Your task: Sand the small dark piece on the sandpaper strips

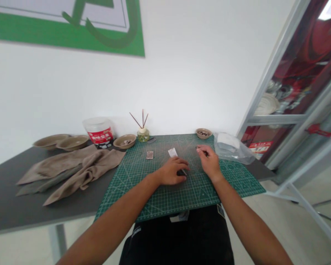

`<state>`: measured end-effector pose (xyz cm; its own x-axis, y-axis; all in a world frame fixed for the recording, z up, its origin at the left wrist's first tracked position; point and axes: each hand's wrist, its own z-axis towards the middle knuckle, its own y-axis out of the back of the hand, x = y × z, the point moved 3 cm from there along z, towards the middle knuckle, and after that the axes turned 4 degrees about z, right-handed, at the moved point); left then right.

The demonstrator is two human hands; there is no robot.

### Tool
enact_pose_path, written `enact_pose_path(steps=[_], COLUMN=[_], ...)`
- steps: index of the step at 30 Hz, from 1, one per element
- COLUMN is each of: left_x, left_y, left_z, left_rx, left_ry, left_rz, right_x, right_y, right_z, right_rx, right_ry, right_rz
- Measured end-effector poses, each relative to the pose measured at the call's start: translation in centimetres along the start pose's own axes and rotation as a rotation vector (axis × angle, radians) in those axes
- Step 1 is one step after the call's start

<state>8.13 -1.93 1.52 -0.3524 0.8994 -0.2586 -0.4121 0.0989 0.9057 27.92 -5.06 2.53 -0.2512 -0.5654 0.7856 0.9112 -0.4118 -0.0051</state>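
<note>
— Room first?
— White smooth wall, green-and-white sign (66,25) above, metal-framed glass cabinet (276,114) off to the right.

— Work surface?
— Grey tabletop (57,208), green cutting mat (187,197) on it, flat, printed with a fine grid and angle lines.

— Left hand?
— Left hand (172,171) on the mat, fingers curled down over a dark object (181,172), clenched on it. Mostly hidden, so material's hard to tell.

— Right hand?
— Right hand (208,162) raised slightly, thumb and forefinger pinched on a small dark piece (205,152). Too small to make out. Grip closed, not released.

— What's near them?
— White paper slip (172,152) on the mat just past the left hand, pinkish rectangular piece (149,155) farther left. Crinkly clear plastic bag (233,149) at the mat's far right corner.

— Rest?
— Crumpled tan cloth (79,173), soft and folded, on the tabletop. Behind it, shallow tan bowls (72,142), a white plastic tub (98,131) with a red label, and a reed diffuser (142,135) with thin sticks.
</note>
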Motion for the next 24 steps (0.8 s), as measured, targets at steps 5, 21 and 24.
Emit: enact_pose_path(steps=[5, 21, 24], left_x=[1.2, 5.3, 5.6], left_y=[-0.6, -2.6, -2.5], left_z=[0.5, 1.6, 1.7], left_rx=[-0.021, -0.06, -0.062], left_ry=[0.044, 0.287, 0.325], left_rz=[0.107, 0.238, 0.249], right_x=[4.6, 12.9, 13.7], right_y=[0.2, 3.6, 3.5], right_z=[-4.4, -14.2, -14.7], right_rx=[-0.122, -0.372, -0.312], right_ry=[-0.12, -0.268, -0.202], right_rz=[0.362, 1.285, 1.234])
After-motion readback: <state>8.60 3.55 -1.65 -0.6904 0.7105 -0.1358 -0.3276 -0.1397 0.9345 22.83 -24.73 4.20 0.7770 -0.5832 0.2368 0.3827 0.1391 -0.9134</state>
